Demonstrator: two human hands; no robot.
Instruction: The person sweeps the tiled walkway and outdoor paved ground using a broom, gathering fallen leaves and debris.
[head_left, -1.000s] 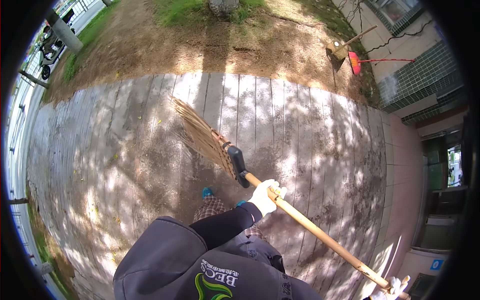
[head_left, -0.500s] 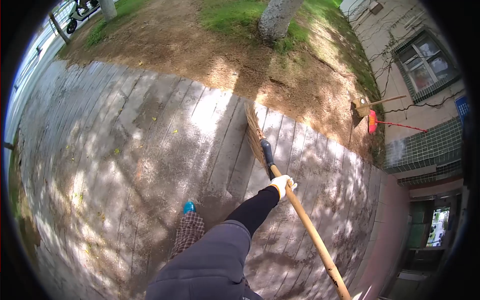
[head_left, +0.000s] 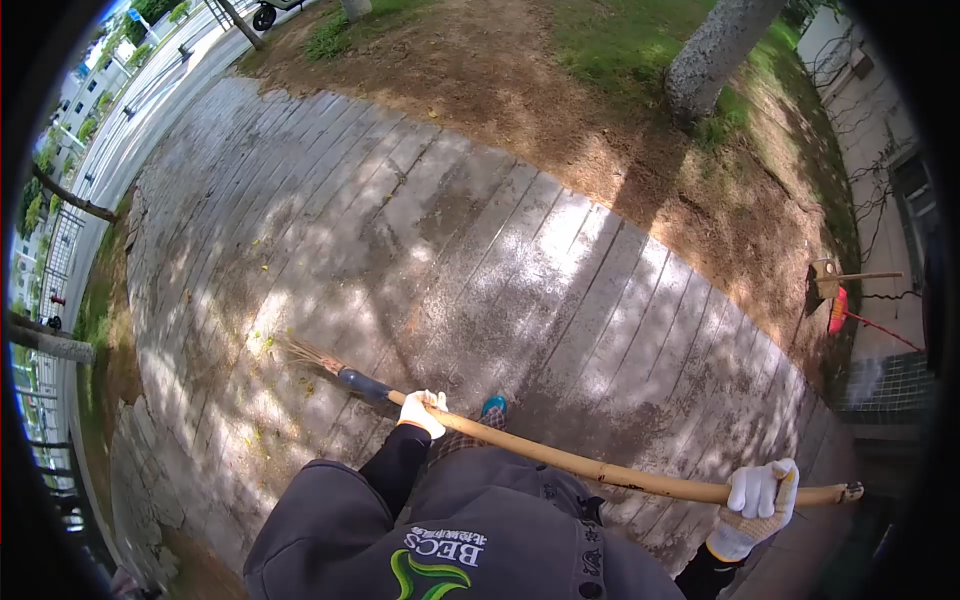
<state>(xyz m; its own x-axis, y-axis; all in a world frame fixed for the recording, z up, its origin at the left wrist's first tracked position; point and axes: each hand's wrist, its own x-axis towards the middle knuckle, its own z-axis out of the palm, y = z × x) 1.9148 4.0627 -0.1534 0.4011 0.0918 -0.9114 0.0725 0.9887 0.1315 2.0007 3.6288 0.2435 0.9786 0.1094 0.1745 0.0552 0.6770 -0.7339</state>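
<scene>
A long broom [head_left: 580, 464] lies across my body, its pale wooden handle slanting from lower right to the bristles at the left. My left hand [head_left: 420, 412], in a white glove, is closed round the handle just behind the dark sleeve that binds the bristles. Near the handle's far end, my right hand [head_left: 757, 508], also gloved, is wrapped round the wood. The brown bristles [head_left: 315, 355] are over the sunlit paving [head_left: 480, 290], by a few small yellow-green leaves; whether they touch the ground I cannot tell.
Bare soil [head_left: 600, 150] and grass border the paving, with a tree trunk [head_left: 715, 60] there. By the wall at right are a red broom [head_left: 838, 311] and a wooden-handled tool [head_left: 828, 278]. A thin trunk [head_left: 50, 342] and a fence are at left. My blue shoe [head_left: 493, 405] shows below.
The broom head has swung from the soil edge ahead to my left, and the handle now lies crosswise. My right hand has come into view on the handle. The view has turned left.
</scene>
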